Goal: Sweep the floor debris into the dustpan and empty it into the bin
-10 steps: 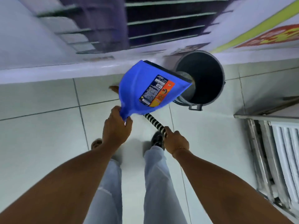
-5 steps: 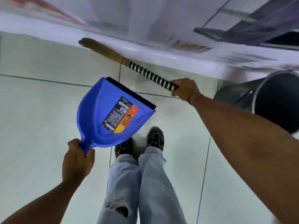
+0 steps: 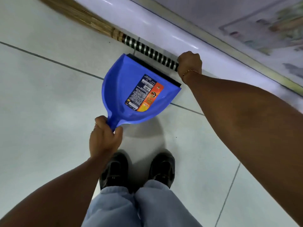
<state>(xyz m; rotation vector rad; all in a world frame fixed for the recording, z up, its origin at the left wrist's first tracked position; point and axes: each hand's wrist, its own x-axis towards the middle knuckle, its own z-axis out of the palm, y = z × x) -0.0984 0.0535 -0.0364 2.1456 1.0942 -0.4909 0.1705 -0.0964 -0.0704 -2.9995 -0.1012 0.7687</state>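
Note:
My left hand (image 3: 105, 138) grips the handle of a blue plastic dustpan (image 3: 124, 82) with an orange and black label, held above the pale tiled floor with its black lip pointing away from me. No debris shows inside the pan. My right hand (image 3: 190, 62) is closed on the black-and-silver striped handle of a straw broom (image 3: 152, 54). Its bristles (image 3: 82, 18) stretch to the upper left along the wall's base. The bin is out of view.
A glossy white skirting (image 3: 164, 28) runs diagonally along the wall at the top. My two black shoes (image 3: 114, 171) and light jeans stand just below the dustpan. A small dark speck (image 3: 176, 137) lies on the floor tiles.
The view has turned left, away from the grey bin, which has left the frame. The dustpan came away from over the bin and dropped lower. The broom swung out to the upper left along the wall.

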